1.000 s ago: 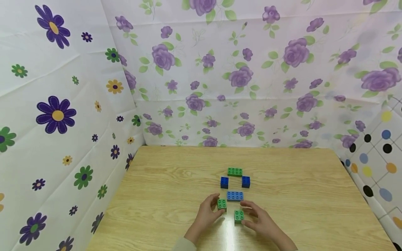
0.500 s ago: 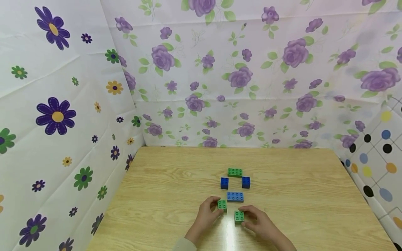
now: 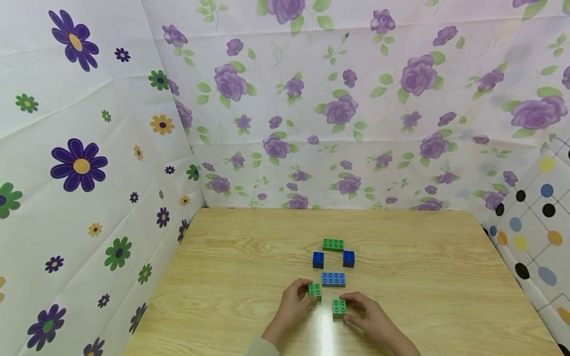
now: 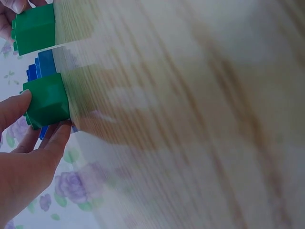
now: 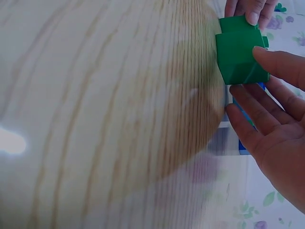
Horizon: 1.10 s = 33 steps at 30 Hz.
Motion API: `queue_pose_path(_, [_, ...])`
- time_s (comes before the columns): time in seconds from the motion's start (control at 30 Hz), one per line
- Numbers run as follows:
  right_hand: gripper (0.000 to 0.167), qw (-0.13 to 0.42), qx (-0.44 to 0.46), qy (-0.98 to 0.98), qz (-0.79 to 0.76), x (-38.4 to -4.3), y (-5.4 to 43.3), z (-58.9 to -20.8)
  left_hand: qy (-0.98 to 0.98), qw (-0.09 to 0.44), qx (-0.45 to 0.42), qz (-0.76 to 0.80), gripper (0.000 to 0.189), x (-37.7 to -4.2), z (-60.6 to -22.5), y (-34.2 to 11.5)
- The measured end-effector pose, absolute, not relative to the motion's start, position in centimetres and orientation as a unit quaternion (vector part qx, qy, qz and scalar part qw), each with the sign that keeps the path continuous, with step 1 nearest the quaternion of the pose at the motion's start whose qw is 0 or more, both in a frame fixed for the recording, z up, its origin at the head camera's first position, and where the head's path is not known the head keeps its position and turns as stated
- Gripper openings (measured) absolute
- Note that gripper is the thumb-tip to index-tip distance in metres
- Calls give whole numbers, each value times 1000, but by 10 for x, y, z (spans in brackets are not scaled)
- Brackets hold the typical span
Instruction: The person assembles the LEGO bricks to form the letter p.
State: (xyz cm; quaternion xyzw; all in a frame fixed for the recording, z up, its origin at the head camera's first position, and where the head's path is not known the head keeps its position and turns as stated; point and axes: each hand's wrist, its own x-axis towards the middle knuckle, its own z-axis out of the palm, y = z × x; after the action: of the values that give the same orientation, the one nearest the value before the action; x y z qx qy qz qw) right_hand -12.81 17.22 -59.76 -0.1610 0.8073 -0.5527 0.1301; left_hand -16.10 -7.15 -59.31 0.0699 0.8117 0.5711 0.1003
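Observation:
My left hand (image 3: 293,302) pinches a light green square brick (image 3: 314,290) between thumb and fingers; it stands on the wooden table, and the left wrist view shows the thumb on one side of this green brick (image 4: 46,99) and fingers on the other. Slightly nearer and to the right, my right hand (image 3: 368,316) holds a second green square brick (image 3: 339,308) by thumb and fingertips. In the right wrist view the thumb touches the top edge of that brick (image 5: 242,57). The two green bricks are apart. Just beyond them lies a light blue long brick (image 3: 333,279).
Farther back, two dark blue square bricks (image 3: 318,259) stand side by side with a gap. Behind these lies a green long brick (image 3: 333,244). Flowered cloth (image 3: 311,123) walls off the back of the wooden table (image 3: 231,277), with patterned cloths at both sides.
The fingers of my right hand have drawn in onto their green brick, and the left fingertips have come slightly closer round theirs. The bricks have stayed in place.

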Motion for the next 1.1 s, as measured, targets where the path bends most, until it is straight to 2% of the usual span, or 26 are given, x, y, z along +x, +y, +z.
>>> queue_pose_path(0.33, [39, 125, -155, 822, -534, -128, 170, -596, 809, 103, 65, 576, 34, -160, -593, -72])
queue_pose_path(0.57, [42, 142, -136, 820, -537, -131, 169, -594, 809, 102, 68, 575, 34, -160, -591, -72])
queue_pose_path(1.1, [40, 120, -114, 830, -532, -141, 164, -592, 806, 113, 64, 578, 33, -161, -593, -73])
